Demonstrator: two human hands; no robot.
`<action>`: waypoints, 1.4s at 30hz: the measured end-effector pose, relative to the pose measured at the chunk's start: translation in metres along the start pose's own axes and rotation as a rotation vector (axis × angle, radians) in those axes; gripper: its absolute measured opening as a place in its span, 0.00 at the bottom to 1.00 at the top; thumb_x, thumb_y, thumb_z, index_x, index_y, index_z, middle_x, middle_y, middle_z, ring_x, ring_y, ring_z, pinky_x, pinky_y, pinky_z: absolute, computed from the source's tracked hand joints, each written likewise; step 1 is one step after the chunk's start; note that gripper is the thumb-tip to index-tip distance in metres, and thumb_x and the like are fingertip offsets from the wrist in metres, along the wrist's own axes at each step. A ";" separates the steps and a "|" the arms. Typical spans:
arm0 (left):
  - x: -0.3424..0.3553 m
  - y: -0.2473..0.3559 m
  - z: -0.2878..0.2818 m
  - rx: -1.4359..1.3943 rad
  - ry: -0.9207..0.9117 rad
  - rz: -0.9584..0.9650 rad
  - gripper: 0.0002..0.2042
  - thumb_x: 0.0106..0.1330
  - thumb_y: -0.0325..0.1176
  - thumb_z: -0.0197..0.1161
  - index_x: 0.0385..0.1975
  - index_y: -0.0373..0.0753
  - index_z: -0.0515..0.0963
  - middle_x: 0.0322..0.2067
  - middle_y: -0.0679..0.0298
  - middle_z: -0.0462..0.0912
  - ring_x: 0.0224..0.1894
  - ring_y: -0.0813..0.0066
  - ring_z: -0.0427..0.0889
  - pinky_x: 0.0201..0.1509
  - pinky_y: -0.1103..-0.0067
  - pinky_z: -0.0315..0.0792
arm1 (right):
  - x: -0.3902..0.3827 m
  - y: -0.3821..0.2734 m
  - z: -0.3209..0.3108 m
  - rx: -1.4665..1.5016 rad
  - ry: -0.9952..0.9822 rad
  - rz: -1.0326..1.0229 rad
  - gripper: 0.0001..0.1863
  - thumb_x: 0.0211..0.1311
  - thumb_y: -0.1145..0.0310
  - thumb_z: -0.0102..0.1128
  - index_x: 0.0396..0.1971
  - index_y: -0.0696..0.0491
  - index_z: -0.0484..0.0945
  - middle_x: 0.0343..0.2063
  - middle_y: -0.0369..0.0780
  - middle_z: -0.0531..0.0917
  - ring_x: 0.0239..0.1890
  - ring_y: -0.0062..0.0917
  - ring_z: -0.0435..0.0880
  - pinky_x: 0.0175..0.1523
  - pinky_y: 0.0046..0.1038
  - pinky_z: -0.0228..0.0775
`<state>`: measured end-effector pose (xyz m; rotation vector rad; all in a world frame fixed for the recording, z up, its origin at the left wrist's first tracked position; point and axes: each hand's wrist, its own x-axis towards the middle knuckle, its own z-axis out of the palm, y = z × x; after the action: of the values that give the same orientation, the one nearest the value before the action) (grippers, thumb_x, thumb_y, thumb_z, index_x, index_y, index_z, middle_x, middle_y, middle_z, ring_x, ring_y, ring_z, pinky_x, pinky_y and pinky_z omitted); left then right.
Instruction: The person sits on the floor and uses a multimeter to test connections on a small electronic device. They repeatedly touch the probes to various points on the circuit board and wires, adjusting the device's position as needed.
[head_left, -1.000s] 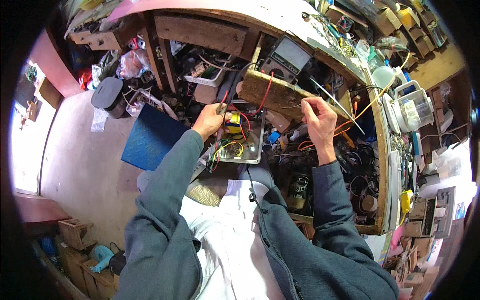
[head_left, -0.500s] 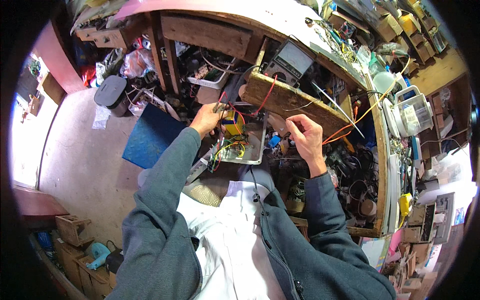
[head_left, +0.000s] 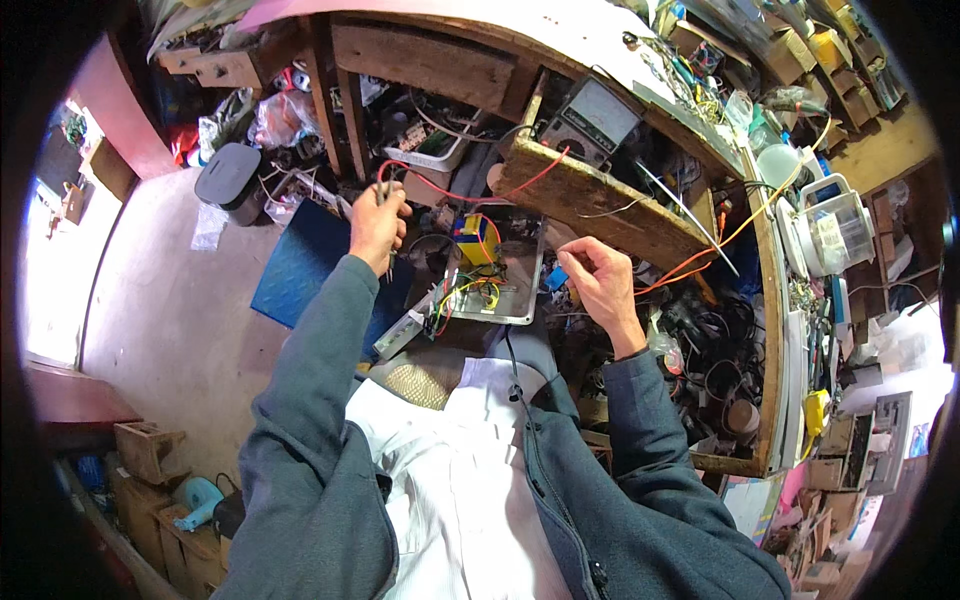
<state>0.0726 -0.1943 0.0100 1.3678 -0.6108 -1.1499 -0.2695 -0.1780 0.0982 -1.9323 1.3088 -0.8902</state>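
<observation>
My left hand is closed round the end of a red test lead, with slim probe-like tips showing at its fingers. The lead runs to an analog multimeter lying in a wooden drawer. Below and between my hands is an open metal case, at my knees. Inside it are a yellow transformer and coloured wires; a grey panel hangs at its left side. My right hand, fingers curled against the thumb, is just right of the case; whatever it may grip is hidden.
The open drawer juts out ahead, a thin metal rod leaning over it. Tangled cables and parts fill the space at right. A blue board and a dark bin stand on the floor at left.
My left hand has moved left and upward, away from the transformer, drawing the red lead across with it. My right hand has shifted slightly left and down.
</observation>
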 end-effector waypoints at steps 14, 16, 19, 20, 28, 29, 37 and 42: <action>-0.096 0.143 0.061 -0.323 -0.472 0.291 0.10 0.85 0.31 0.53 0.58 0.35 0.71 0.49 0.50 0.87 0.51 0.59 0.91 0.58 0.65 0.86 | 0.014 -0.102 0.030 0.400 -0.181 -0.146 0.13 0.76 0.72 0.68 0.55 0.60 0.82 0.42 0.35 0.88 0.40 0.11 0.82 0.43 0.18 0.76; -0.106 0.150 0.075 -0.305 -0.557 0.341 0.10 0.85 0.31 0.53 0.58 0.35 0.71 0.52 0.51 0.87 0.55 0.63 0.89 0.60 0.70 0.85 | 0.025 -0.119 0.034 0.436 -0.198 -0.220 0.17 0.72 0.70 0.71 0.55 0.60 0.79 0.43 0.37 0.87 0.39 0.14 0.84 0.43 0.20 0.78; -0.122 0.158 0.086 -0.302 -0.638 0.339 0.06 0.85 0.30 0.52 0.55 0.37 0.71 0.53 0.54 0.86 0.52 0.73 0.87 0.58 0.76 0.83 | 0.041 -0.124 0.039 0.444 -0.172 -0.352 0.18 0.70 0.71 0.72 0.51 0.60 0.74 0.39 0.39 0.86 0.35 0.17 0.86 0.40 0.24 0.81; -0.129 0.161 0.090 -0.302 -0.642 0.346 0.05 0.86 0.29 0.51 0.53 0.38 0.71 0.54 0.55 0.86 0.51 0.75 0.87 0.58 0.78 0.82 | 0.043 -0.124 0.043 0.505 -0.148 -0.389 0.18 0.70 0.72 0.71 0.52 0.60 0.73 0.38 0.39 0.86 0.35 0.17 0.86 0.41 0.24 0.81; -0.161 0.153 0.091 0.004 -0.485 0.617 0.29 0.78 0.29 0.62 0.75 0.32 0.61 0.68 0.54 0.72 0.69 0.68 0.72 0.76 0.69 0.67 | 0.080 -0.140 -0.041 0.671 0.172 -0.245 0.11 0.74 0.70 0.65 0.51 0.55 0.77 0.34 0.37 0.87 0.29 0.18 0.84 0.31 0.22 0.78; -0.173 0.142 0.087 -0.009 -0.565 0.595 0.26 0.77 0.28 0.63 0.72 0.33 0.65 0.67 0.55 0.73 0.69 0.67 0.73 0.76 0.68 0.67 | 0.094 -0.124 -0.071 0.655 0.294 -0.219 0.12 0.73 0.70 0.65 0.52 0.55 0.77 0.31 0.37 0.87 0.22 0.17 0.82 0.24 0.20 0.74; -0.241 -0.021 0.004 1.326 -1.170 0.424 0.07 0.67 0.28 0.60 0.33 0.33 0.83 0.32 0.43 0.88 0.35 0.40 0.89 0.38 0.54 0.81 | 0.144 0.007 -0.226 -0.339 0.217 0.240 0.07 0.65 0.66 0.63 0.36 0.54 0.80 0.23 0.35 0.82 0.20 0.20 0.78 0.24 0.26 0.68; -0.213 -0.107 -0.004 1.340 -0.942 0.526 0.07 0.65 0.29 0.60 0.32 0.34 0.84 0.29 0.46 0.87 0.35 0.43 0.89 0.38 0.54 0.82 | 0.151 0.036 -0.211 -1.085 -0.204 0.406 0.20 0.57 0.63 0.60 0.43 0.59 0.89 0.46 0.57 0.89 0.53 0.50 0.89 0.57 0.45 0.81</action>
<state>-0.0332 0.0150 -0.0337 1.4185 -2.5751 -0.8410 -0.4172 -0.3583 0.2170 -2.2289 2.1886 0.3270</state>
